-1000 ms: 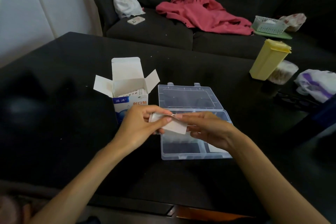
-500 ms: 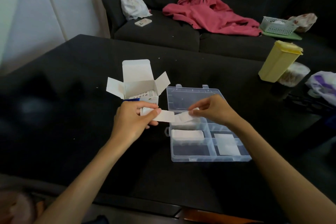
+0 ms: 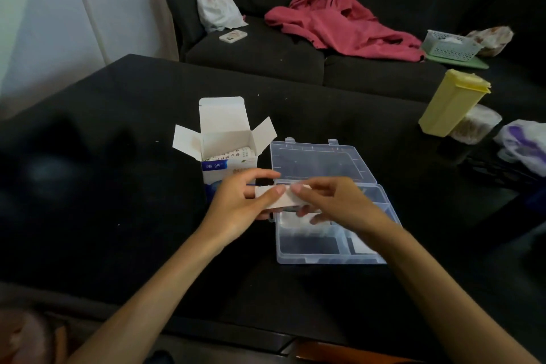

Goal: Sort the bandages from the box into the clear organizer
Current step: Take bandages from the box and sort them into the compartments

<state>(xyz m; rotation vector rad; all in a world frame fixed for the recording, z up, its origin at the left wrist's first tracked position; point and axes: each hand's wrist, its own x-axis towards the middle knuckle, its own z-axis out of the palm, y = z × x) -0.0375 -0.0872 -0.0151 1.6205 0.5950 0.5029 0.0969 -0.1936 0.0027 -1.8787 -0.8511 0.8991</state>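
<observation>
Both hands pinch a strip of bandages (image 3: 279, 200), the left hand (image 3: 236, 205) and right hand (image 3: 334, 204) now drawn close again just above the clear organizer (image 3: 325, 257). Half a second ago they were spread apart, so another piece is probably being separated for a compartment. The open box (image 3: 227, 156) stands just left, more inside.

the open box (image 3: 227, 167) is carrying the only print that is showing. a blue band across its front face is bearing two white chinese characters, too blurred to make out for certain. below the band a line of small gold-coloured characters is running along the face, partly hidden and not readable. inside the box, the top edge of the packed bandages (image 3: 233, 154) is showing a row of small dark chinese characters, also too small to read with confidence.
</observation>
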